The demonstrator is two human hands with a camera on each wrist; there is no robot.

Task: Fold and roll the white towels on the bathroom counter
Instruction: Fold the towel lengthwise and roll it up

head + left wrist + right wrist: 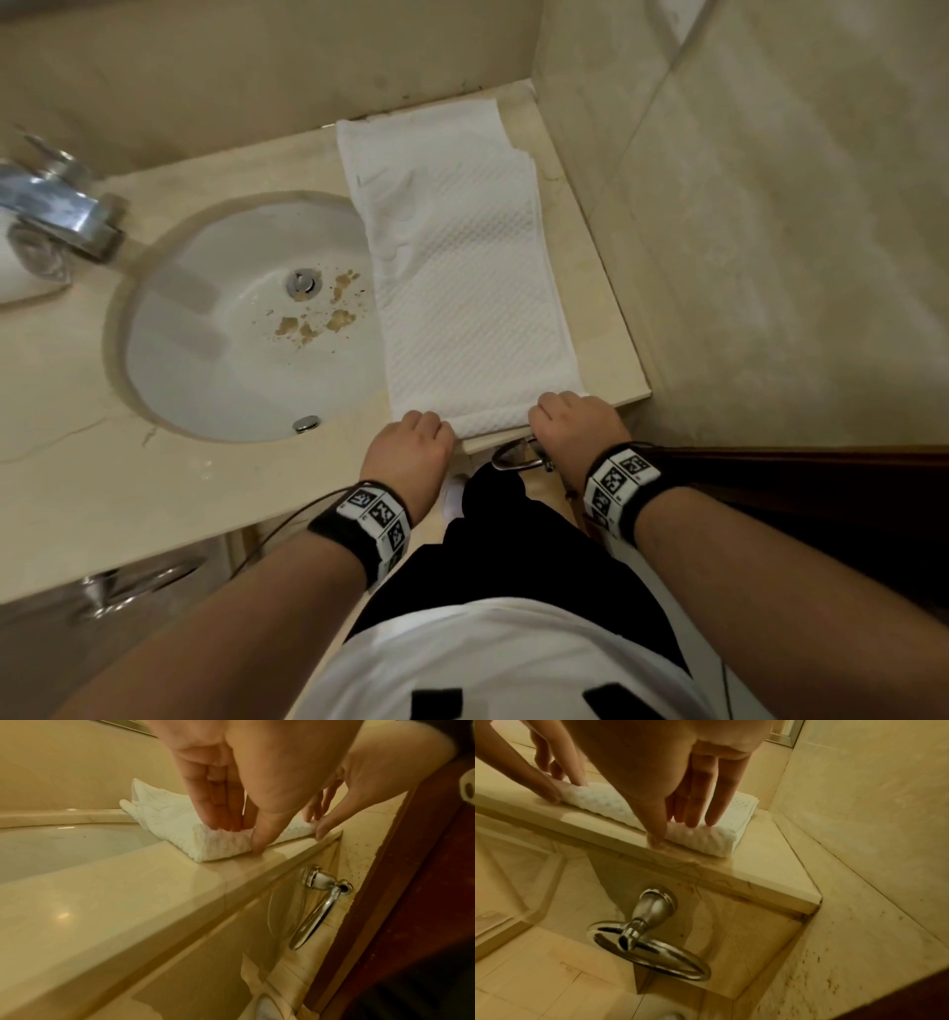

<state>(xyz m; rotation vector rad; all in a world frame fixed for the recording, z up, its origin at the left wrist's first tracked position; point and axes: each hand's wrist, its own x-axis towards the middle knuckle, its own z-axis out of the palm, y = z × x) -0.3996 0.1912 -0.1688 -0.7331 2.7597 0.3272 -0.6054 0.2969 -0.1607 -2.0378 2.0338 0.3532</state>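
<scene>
Two hands, the left hand (411,446) and right hand (571,417), are pinched on the near end of the towel (462,277) laid flat on the worktop (595,288) beside the sink (169,329), and a crooked, loose roll could be made if one side is pushed faster.

The white waffle-textured towel (462,267) lies as a long folded strip on the counter (215,493), near end rolled.
</scene>
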